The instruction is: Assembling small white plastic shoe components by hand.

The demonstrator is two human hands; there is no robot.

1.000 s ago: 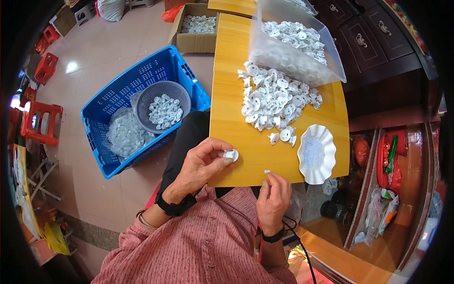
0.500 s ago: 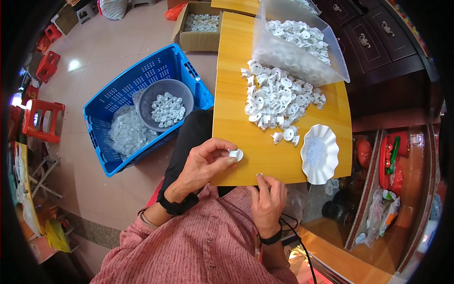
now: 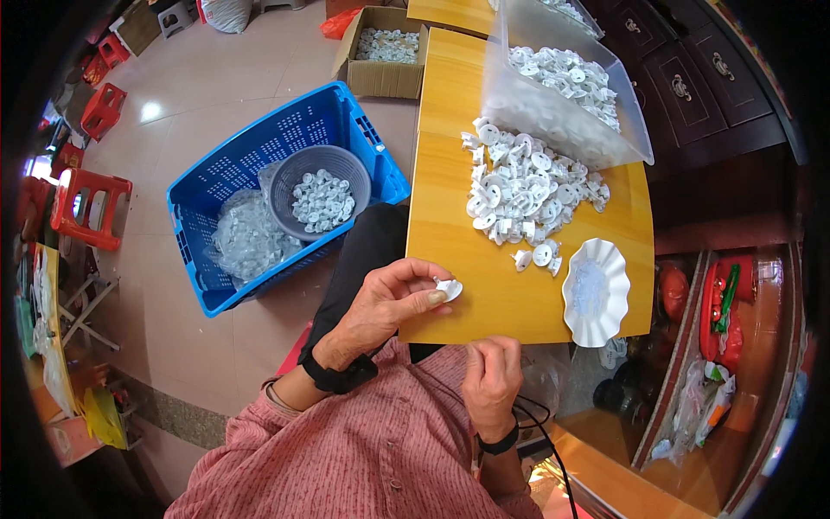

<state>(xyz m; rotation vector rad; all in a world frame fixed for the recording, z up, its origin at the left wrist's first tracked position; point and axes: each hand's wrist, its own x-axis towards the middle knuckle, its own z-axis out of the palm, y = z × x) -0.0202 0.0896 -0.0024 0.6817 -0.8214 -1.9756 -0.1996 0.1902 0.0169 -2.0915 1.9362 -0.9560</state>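
Observation:
A small white round plastic part (image 3: 450,289) is pinched between the thumb and fingers of my left hand (image 3: 380,303), over the near left corner of the yellow wooden table (image 3: 441,190). My right hand (image 3: 494,389) is at the table's near edge, fingers curled in and closed; whatever they may hold is hidden. Beyond both hands lies a loose pile of similar white plastic parts (image 3: 529,192), with a few set apart at its near end. To the right sits a white scalloped dish (image 3: 617,290) containing tiny clear bluish pieces (image 3: 590,288).
Behind the pile, a tilted translucent bin (image 3: 566,130) holds many more parts. Left of the table, a blue crate (image 3: 194,272) contains a grey basket (image 3: 278,195) of parts and clear plastic bags (image 3: 251,238). A cardboard box (image 3: 385,80) stands farther back. Dark drawers (image 3: 692,82) border the right.
The view has shifted, so the scene sits further right. The part in my left hand has turned to a different angle. My right fingers have curled in, hiding the small pale thing at their tips.

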